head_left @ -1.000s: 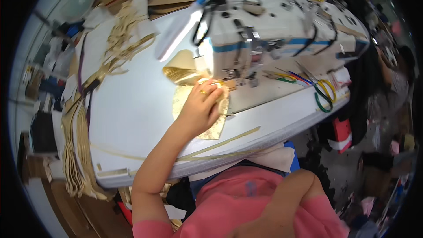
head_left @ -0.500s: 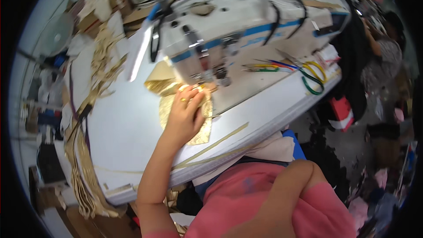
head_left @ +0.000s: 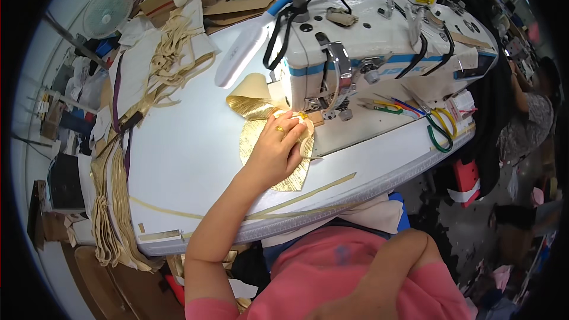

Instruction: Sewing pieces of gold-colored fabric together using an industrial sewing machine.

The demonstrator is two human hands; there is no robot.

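Observation:
My left hand rests palm down on a shiny gold fabric piece, its fingers stretched out and slightly apart. A gold ring is on one finger. The fingertips lie close beside the needle area of a white and blue sewing machine. Beyond the hand, part of the gold fabric curls up and shows a beige underside. A folded beige edge shows by the fingers. My right forearm bends down at the lower right, and its hand is out of view.
Scissors with green and yellow handles lie near other small tools on the right of the white table. A lit lamp hangs left of the machine. Gold strips drape over the left edge. A person sits far right.
The view has shifted, so the table and machine appear farther right and a little lower. My left hand stays on the gold fabric beside the needle area.

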